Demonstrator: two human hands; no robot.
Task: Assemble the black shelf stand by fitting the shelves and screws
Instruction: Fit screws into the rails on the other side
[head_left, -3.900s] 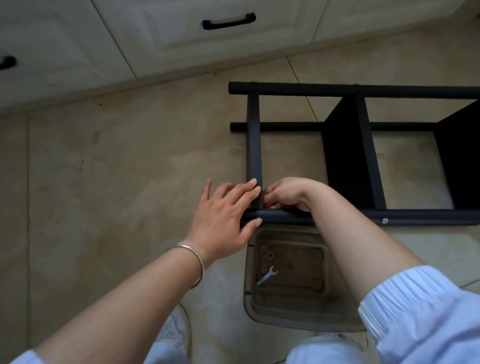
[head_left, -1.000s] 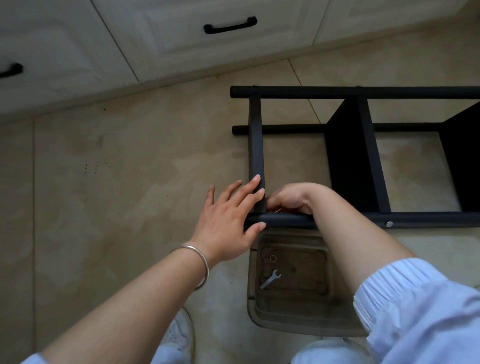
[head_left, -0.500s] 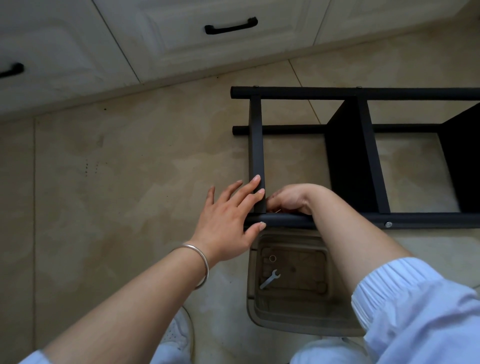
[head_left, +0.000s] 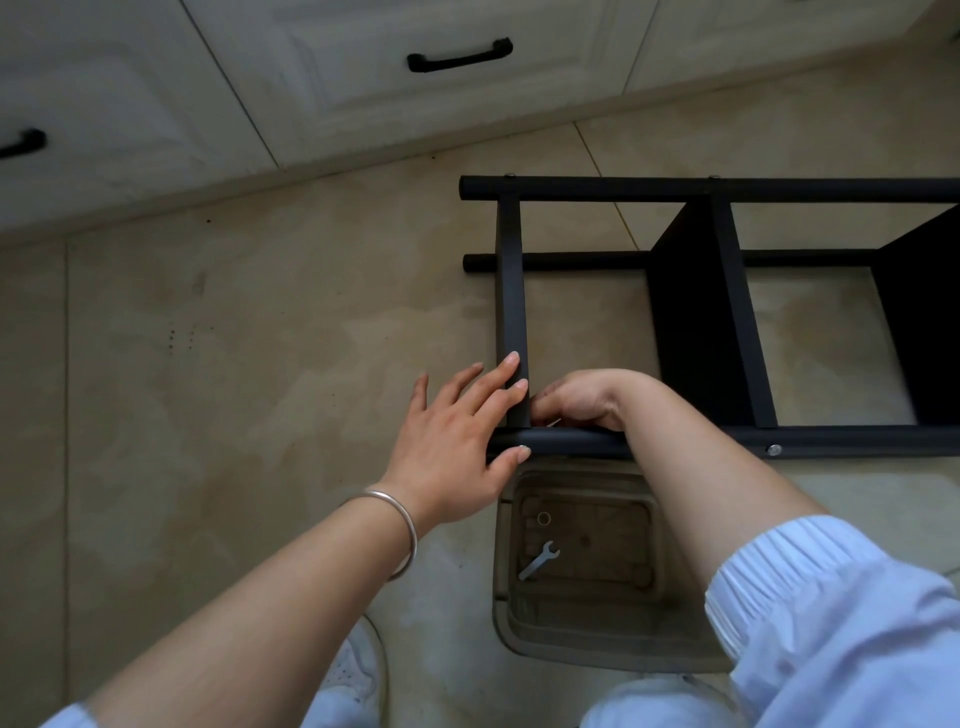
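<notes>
Right now I see the black shelf stand (head_left: 727, 312) lying on its side on the tile floor (head_left: 260, 338), near the white cabinets (head_left: 311, 78), two shelves (head_left: 691, 322) already fitted between its rails. Below the near rail (head_left: 857, 441) sits a clear plastic bin (head_left: 582, 613) with a small wrench (head_left: 537, 560) and a ring-shaped washer (head_left: 544, 518) inside. My left hand (head_left: 457, 441) lies with straight fingers on the end crossbar (head_left: 511, 291), thumb under the rail, bracing the corner joint. My right hand (head_left: 576, 400) is curled tight at that joint, pinching something small and pale; I can't tell if it is a screw. One screw head (head_left: 774, 449) shows further along the rail. Risk, as I judge it: a cross-threaded or dropped screw if the crossbar shifts off its hole, since my left hand only presses. The stand could also roll.
</notes>
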